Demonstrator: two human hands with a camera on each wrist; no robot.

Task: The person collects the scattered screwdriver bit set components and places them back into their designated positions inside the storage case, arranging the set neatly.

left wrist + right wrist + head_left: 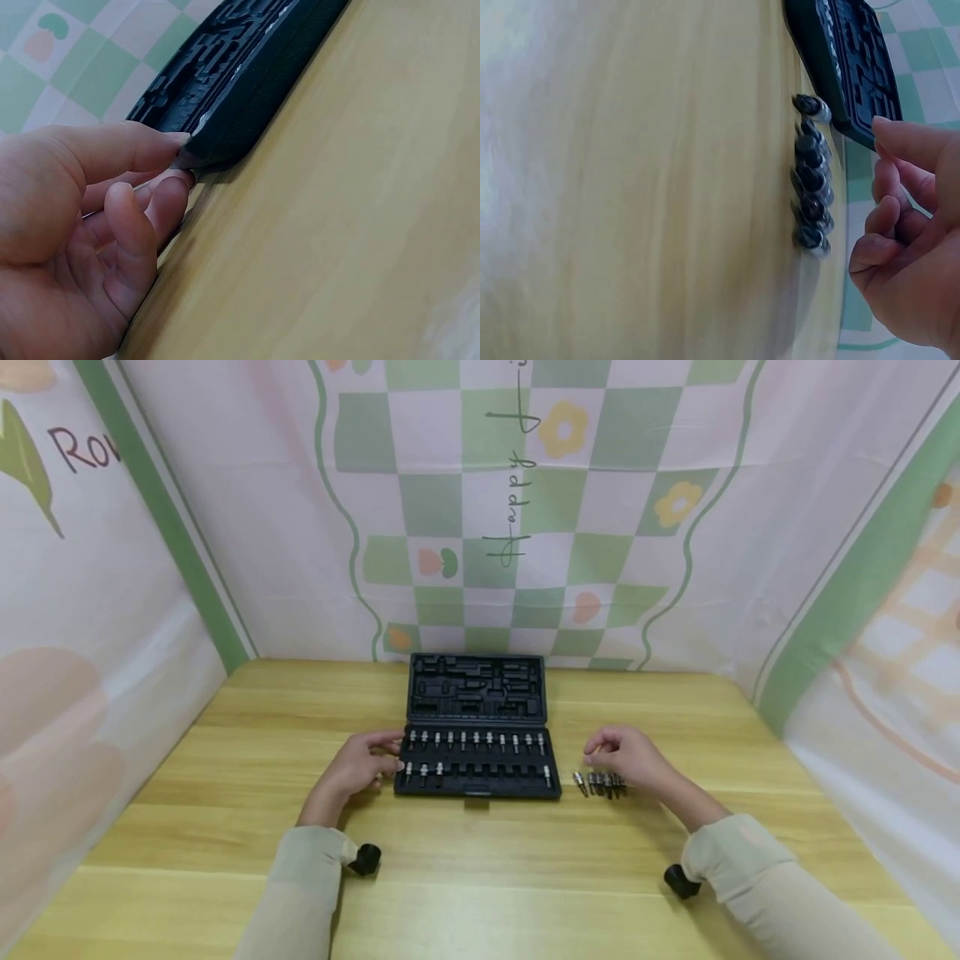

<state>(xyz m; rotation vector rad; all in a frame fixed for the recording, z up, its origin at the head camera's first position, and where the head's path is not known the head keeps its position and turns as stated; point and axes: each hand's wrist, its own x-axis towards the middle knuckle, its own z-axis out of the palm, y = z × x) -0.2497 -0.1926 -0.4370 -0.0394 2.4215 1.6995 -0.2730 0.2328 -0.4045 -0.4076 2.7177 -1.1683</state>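
Observation:
A black tool case point(477, 787) lies unfolded on the table, its moulded lid point(477, 689) leaning back. Short silver-and-dark bit sockets point(463, 741) fill its upper row. In the lower row, three stand at the left and one at the right end, with bare slots between. My left hand point(365, 764) pinches the case's left edge, thumb on top and fingertips at its side, as the left wrist view shows. My right hand point(628, 758) hovers beside several loose bit sockets point(810, 180) lined up right of the case. Its fingers are loosely bent, and nothing shows between them.
The case and loose pieces lie on a light wooden table point(480, 877). A patterned cloth point(495, 510) hangs along the back and both sides. Each wrist carries a small black camera point(366, 859).

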